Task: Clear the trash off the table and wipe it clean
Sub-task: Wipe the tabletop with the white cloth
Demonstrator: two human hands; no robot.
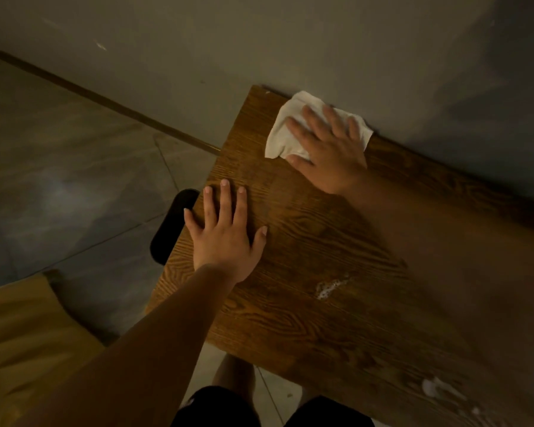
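Note:
A brown wooden table (305,241) with strong grain stands against a grey wall. My right hand (330,149) presses flat on a white paper napkin (282,131) at the table's far corner next to the wall, fingers spread over it. My left hand (225,229) lies flat and empty near the table's left edge, fingers apart. A small patch of white foam (329,288) sits on the wood in the middle. More white foam (438,389) lies near the front right edge.
A black rounded seat (173,226) pokes out under the table's left edge. A yellowish padded seat (22,334) is at the lower left. Grey floor tiles (74,180) spread to the left. The wall (321,41) bounds the far side.

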